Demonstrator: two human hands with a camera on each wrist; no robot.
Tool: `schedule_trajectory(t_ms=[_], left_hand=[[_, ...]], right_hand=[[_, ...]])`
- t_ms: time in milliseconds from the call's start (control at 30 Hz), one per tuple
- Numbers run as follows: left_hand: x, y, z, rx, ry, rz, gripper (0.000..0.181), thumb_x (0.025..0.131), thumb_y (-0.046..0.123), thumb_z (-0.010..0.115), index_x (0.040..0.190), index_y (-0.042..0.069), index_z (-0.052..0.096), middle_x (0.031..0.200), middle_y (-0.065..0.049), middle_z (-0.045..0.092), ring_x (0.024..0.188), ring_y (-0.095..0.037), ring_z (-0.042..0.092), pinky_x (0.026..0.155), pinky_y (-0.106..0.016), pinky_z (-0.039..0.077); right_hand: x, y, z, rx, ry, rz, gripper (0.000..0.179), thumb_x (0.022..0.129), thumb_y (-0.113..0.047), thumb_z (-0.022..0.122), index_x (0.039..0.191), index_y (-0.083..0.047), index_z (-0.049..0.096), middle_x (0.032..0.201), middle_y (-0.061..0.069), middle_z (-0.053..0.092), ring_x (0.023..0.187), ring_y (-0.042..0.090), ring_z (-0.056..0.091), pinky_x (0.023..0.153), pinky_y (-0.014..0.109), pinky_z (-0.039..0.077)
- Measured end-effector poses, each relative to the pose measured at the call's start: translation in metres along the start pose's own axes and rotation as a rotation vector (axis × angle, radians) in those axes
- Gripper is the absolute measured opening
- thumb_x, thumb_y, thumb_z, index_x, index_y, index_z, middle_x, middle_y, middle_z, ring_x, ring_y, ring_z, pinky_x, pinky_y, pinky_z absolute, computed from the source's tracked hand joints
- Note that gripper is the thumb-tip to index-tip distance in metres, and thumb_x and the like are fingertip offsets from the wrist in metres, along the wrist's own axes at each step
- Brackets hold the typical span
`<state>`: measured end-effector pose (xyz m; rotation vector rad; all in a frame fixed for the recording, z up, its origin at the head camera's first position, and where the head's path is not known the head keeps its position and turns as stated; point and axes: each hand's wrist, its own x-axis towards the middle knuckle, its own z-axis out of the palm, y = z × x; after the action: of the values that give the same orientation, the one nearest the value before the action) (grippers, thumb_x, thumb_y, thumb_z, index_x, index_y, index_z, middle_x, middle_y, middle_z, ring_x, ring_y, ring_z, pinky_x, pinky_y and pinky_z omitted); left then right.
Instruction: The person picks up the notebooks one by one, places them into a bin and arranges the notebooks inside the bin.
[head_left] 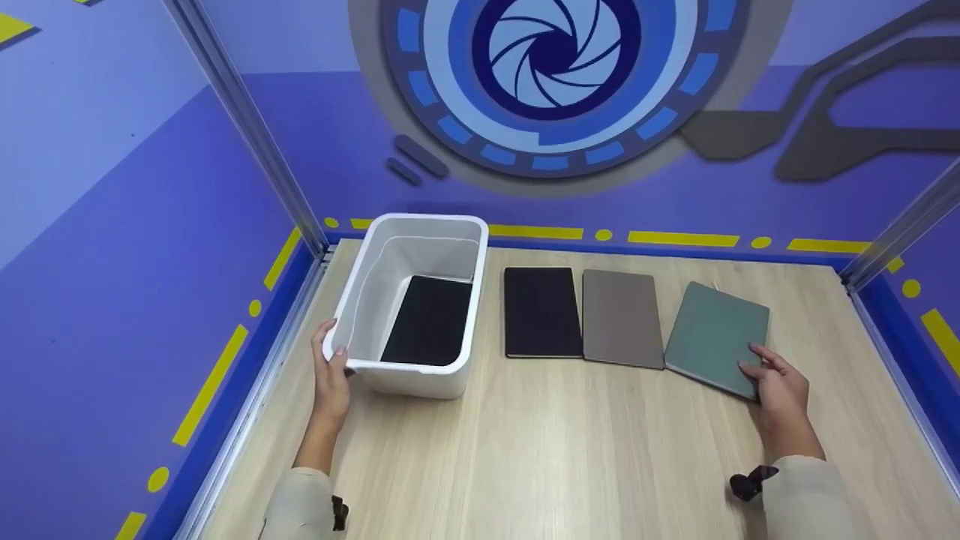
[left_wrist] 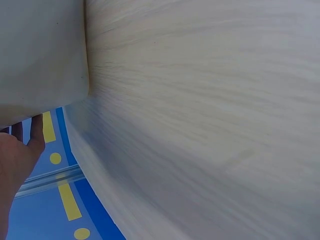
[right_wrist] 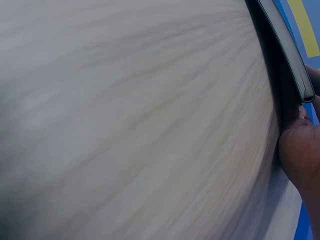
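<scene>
My left hand (head_left: pixel 330 379) grips the near left corner of a white plastic bin (head_left: pixel 420 381), fingers outside and thumb over the rim. Inside the bin lies a black notebook (head_left: pixel 431 319). On the right, my right hand (head_left: pixel 780 386) pinches the near right corner of a green notebook (head_left: pixel 716 337), with fingertips on its cover. In the right wrist view the edge of that notebook (right_wrist: pixel 292 55) stands above the wood with dark shadow under it. Left of it lie a grey-brown notebook (head_left: pixel 621 319) and another black notebook (head_left: pixel 541 311), side by side.
The light wooden table (head_left: pixel 570 450) is bounded by blue printed walls at the back and sides. Metal frame posts (head_left: pixel 262 142) stand at the back corners. The bin stands near the table's back left, close to the wall.
</scene>
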<state>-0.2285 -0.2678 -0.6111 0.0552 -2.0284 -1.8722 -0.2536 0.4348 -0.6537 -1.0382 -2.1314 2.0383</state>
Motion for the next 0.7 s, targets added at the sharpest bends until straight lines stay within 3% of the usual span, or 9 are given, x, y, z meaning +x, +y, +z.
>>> schedule_trajectory(t_ms=[100,200,333,567,700], left_hand=[[-0.0008,-0.001,-0.0005,-0.004,0.001,0.0,0.053,0.109,0.016,0.035,0.161,0.01,0.029,0.146,-0.02,0.044,0.121,-0.027,0.053,0.094,-0.025,0.046],[-0.0009,-0.0034,-0.0005,-0.012,0.005,0.018,0.052,0.11,0.015,0.036,0.161,0.01,0.03,0.148,-0.021,0.043,0.124,-0.029,0.051,0.099,-0.027,0.044],[-0.0016,-0.0051,-0.0004,0.001,0.009,0.048,0.052,0.11,0.013,0.035,0.161,0.007,0.03,0.151,-0.022,0.041,0.126,-0.026,0.05,0.105,-0.028,0.041],[-0.0021,-0.0037,-0.0014,0.044,-0.002,0.033,0.054,0.109,0.019,0.035,0.162,0.012,0.028,0.147,-0.021,0.042,0.115,-0.029,0.053,0.083,-0.026,0.047],[-0.0013,-0.0029,-0.0013,0.025,-0.002,0.04,0.055,0.108,0.018,0.035,0.162,0.01,0.028,0.146,-0.022,0.043,0.116,-0.029,0.053,0.083,-0.026,0.048]], right_hand=[[-0.0006,-0.0005,0.0,-0.009,-0.009,0.003,0.061,0.1,-0.023,0.075,0.157,-0.032,0.055,0.154,-0.009,0.051,0.164,0.008,0.02,0.134,0.028,0.018],[-0.0015,-0.0005,-0.0014,-0.006,-0.029,0.015,0.063,0.101,-0.024,0.074,0.16,-0.031,0.05,0.176,-0.012,0.029,0.167,0.008,0.01,0.135,0.029,0.014],[-0.0027,-0.0006,-0.0035,0.04,-0.049,0.05,0.065,0.101,-0.023,0.074,0.161,-0.031,0.048,0.179,-0.012,0.015,0.168,0.007,0.003,0.135,0.03,0.01],[-0.0022,-0.0015,-0.0036,0.043,-0.065,0.038,0.068,0.102,-0.022,0.073,0.163,-0.029,0.044,0.18,-0.009,0.011,0.168,0.009,0.005,0.135,0.031,0.009],[-0.0015,-0.004,-0.0025,0.055,-0.069,0.045,0.069,0.102,-0.022,0.073,0.164,-0.028,0.042,0.18,-0.008,0.01,0.168,0.009,0.005,0.135,0.029,0.01]])
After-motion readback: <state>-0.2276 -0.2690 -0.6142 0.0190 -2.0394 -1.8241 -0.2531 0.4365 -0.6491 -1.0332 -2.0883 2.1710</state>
